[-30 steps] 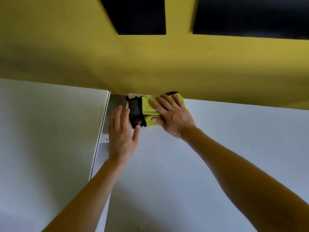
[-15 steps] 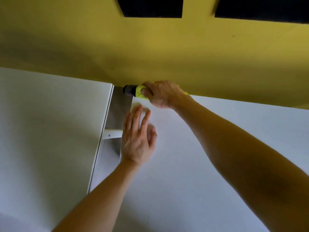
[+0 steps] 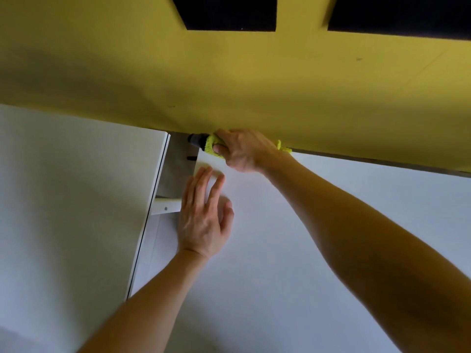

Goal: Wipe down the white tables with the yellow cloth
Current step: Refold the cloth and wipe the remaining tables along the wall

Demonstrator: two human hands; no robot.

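My right hand (image 3: pixel 244 151) grips the yellow cloth (image 3: pixel 212 146) at the far left corner of the right white table (image 3: pixel 305 250), tight against the yellow wall. Most of the cloth is hidden under the hand; a dark edge of it sticks out to the left, and a yellow tip (image 3: pixel 283 147) shows behind the wrist. My left hand (image 3: pixel 204 215) lies flat on the same table near its left edge, fingers straight and spread, a short way in front of the cloth. A second white table (image 3: pixel 71 200) stands to the left.
A narrow gap (image 3: pixel 163 205) separates the two tables, with a white crossbar (image 3: pixel 165 207) visible down in it. The yellow wall (image 3: pixel 229 85) runs along the tables' far edge, with two dark recesses (image 3: pixel 229 11) high up.
My right hand pushed the cloth from the table surface to the far corner against the wall and curled over it. My left hand drew back towards me.
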